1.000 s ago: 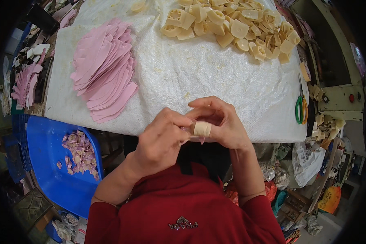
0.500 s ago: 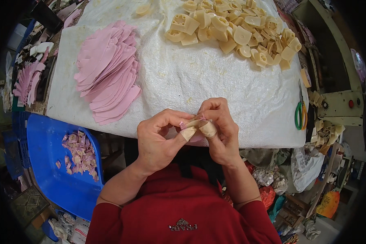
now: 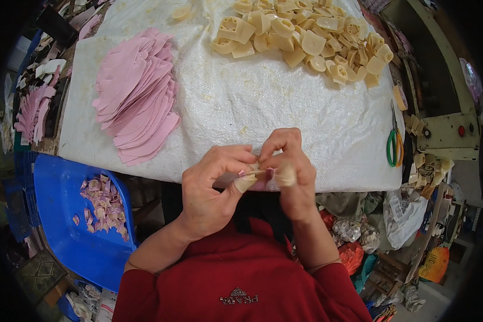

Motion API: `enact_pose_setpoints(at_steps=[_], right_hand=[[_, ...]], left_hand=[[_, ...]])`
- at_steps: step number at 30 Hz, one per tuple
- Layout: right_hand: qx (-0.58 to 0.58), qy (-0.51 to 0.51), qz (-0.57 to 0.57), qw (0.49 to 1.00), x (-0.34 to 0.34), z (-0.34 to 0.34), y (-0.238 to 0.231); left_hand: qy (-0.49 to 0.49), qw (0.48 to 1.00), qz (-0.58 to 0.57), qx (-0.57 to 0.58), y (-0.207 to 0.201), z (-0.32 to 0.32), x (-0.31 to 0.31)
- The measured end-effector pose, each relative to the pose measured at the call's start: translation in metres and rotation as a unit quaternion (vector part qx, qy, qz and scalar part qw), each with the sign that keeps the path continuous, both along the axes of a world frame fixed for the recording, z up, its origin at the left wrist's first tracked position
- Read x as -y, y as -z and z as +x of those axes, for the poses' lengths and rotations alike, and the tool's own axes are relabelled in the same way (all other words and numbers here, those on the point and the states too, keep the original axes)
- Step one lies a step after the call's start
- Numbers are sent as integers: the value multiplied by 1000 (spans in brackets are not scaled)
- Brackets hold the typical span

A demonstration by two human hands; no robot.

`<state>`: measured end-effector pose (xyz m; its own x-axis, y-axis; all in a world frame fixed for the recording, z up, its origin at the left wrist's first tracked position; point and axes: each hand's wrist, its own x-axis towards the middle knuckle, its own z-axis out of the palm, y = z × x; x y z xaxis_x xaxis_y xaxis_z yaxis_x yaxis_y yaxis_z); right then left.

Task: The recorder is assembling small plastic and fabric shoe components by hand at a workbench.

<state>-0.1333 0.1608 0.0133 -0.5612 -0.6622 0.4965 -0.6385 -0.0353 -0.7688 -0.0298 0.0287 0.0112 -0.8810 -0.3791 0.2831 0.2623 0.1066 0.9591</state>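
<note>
Near the front edge of the white woven sheet (image 3: pixel 231 112), both my hands are closed on one small pink piece (image 3: pixel 270 174), mostly hidden by the fingers. My left hand (image 3: pixel 205 189) pinches its left end between thumb and fingers. On its other end is my right hand (image 3: pixel 299 185), blurred at the thumb. Beige covers wrap both thumbs. Ahead and to the left lies a fanned stack of pink cut pieces (image 3: pixel 137 96). A heap of beige plastic shoe heels (image 3: pixel 311 43) lies at the far right.
A blue plastic tub (image 3: pixel 72 244) at lower left holds several pink-covered pieces (image 3: pixel 104 206). Scissors (image 3: pixel 395 147) with green and orange handles lie at the sheet's right edge. Plastic bags (image 3: pixel 405 220) crowd the lower right. One loose beige piece (image 3: pixel 181 12) rests at the back.
My right thumb has shifted slightly right and is now blurred. The pink piece between the hands shows at a different angle. The whole view has shifted a little.
</note>
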Motion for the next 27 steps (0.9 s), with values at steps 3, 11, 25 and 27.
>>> enact_pose_setpoints(at_steps=[3,11,25,27], right_hand=[[227,-76,-93,967,-9,-14,5],[313,-91,23,945,-16,-14,-16],[66,-62,-1,996,-1,1,6],[194,-85,-39,976,0,7,10]], left_hand=[[-23,997,-77,16,-10,-2,10],[-29,947,-289,-140,1,-3,14],[139,971,179,76,5,4,-5],[132,974,173,65,6,4,-5]])
